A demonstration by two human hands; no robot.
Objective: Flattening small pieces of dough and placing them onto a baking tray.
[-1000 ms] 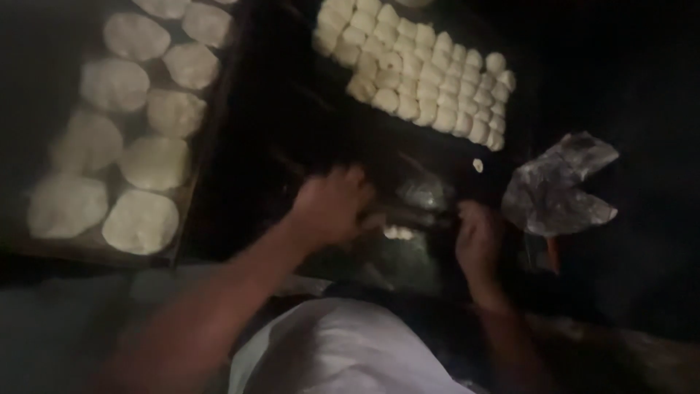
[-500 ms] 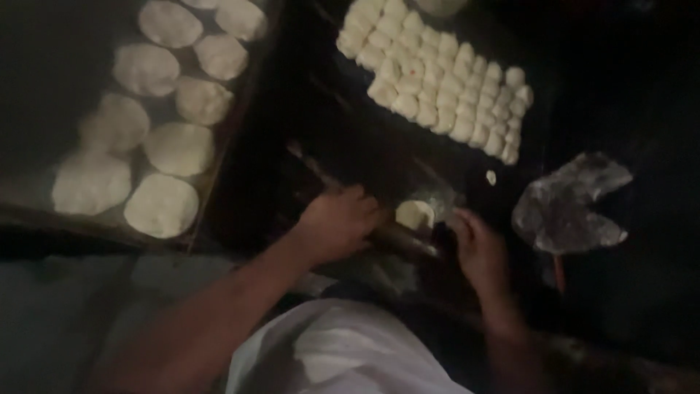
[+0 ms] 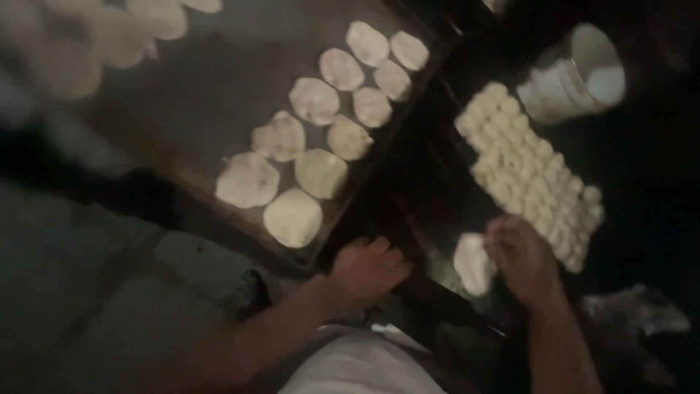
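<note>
The right hand (image 3: 523,261) holds a flattened piece of dough (image 3: 472,263), its fingers pinched on the piece's right edge so that the dough sits just left of the grip, above the dark tabletop (image 3: 430,175). The left hand (image 3: 367,268) rests palm down at the near corner of a dark tray (image 3: 197,109), fingers spread and grasping nothing, apart from the dough piece. On the tray lie flat rounds of dough (image 3: 321,131) in loose rows, the nearest just beyond the left hand. Far and right of the right hand, small dough balls (image 3: 529,171) are packed in rows, with a white tub (image 3: 576,76) beyond them.
</note>
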